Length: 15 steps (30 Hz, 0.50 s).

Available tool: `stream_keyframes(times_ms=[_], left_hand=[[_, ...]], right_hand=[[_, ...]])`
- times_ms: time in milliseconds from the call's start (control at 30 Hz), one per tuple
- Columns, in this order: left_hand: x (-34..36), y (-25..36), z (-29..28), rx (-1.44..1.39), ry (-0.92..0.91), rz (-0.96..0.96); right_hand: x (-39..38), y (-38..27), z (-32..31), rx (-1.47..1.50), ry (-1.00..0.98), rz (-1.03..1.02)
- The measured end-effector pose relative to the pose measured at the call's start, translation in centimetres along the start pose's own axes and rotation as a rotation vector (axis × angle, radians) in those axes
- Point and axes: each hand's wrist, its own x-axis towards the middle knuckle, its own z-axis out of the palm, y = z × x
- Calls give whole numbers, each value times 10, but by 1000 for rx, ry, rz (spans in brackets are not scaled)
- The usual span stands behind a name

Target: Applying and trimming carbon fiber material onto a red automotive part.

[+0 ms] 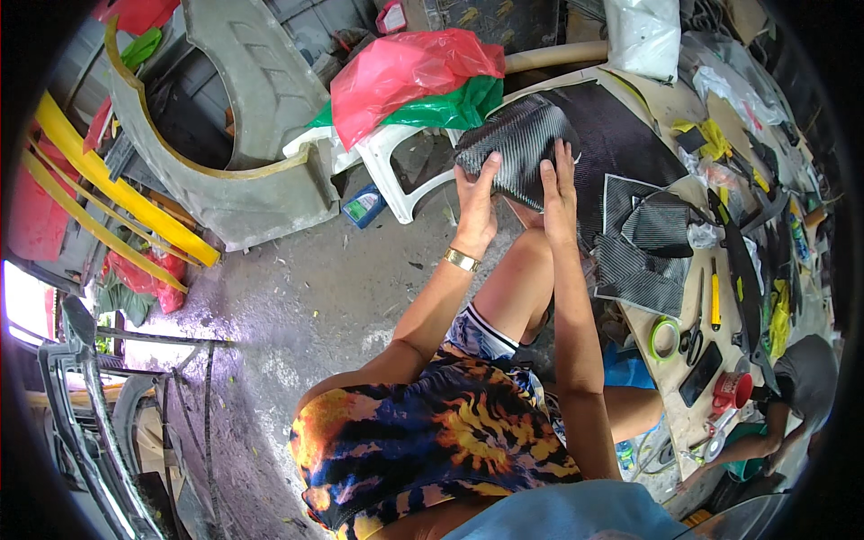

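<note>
A curved piece covered in shiny black carbon-fibre cloth is tilted up in front of me at the table's edge. My left hand grips its near left edge, thumb on top and the other fingers mostly hidden behind it. On its right side lies my right hand, fingers stretched out along the surface. Beyond and to the right, a large dark carbon-fibre sheet spreads over the table. Cut pieces of the same woven cloth lie just right of my right forearm.
The wooden table holds green tape, scissors, a yellow cutter, a phone and a red mug. Another person reaches in at right. A white plastic chair and grey body panel stand left.
</note>
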Motion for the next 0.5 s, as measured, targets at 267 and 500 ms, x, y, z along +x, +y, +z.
stream_keyframes(times_ms=[267, 500], left_hand=[[5, -7, -10, -39, -56, -55], [5, -16, -16, -44, -47, -154]], right_hand=[[-7, -3, -4, -6, 48, -98], [-15, -19, -21, 137, 54, -51]])
